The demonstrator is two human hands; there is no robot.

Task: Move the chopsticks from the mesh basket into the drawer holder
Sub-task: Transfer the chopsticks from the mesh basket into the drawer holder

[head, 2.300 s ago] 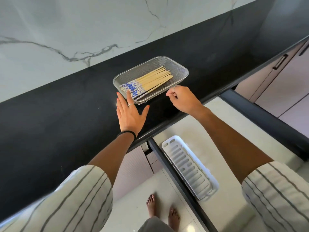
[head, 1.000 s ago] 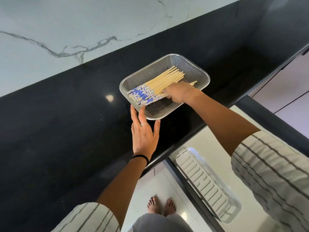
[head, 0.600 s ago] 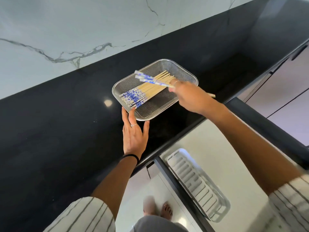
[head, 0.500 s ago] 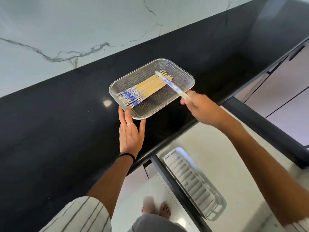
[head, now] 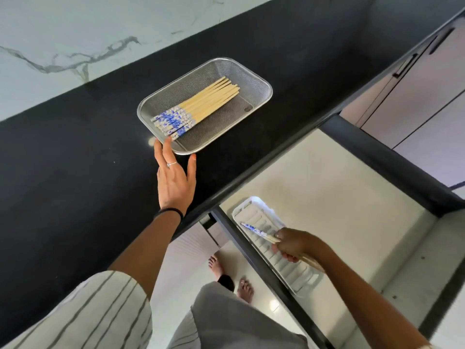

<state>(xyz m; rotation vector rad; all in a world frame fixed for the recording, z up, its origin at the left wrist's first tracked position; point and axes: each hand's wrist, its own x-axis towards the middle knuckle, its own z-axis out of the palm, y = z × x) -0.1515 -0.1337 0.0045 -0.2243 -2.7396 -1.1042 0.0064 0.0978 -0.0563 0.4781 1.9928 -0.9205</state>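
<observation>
Black counter (head: 75, 152) under marble wall (head: 75, 28); basket (head: 259, 81) at 12 o'clock, bundle (head: 201, 104) inside. Left hand (head: 176, 180) flat, fingers spread, touching basket rim. Right hand (head: 294, 244) at 5 o'clock pinches chopsticks (head: 254, 229) over holder (head: 251, 210) in open drawer (head: 352, 197), blue tips toward 10.

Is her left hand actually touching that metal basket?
Touching: in the head view, the left hand's straight fingertips rest against the mesh basket's near rim.

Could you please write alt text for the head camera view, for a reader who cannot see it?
A person's right hand holds chopsticks over a white slotted holder in an open drawer. The left hand touches a mesh basket of more chopsticks on a black counter.
</observation>
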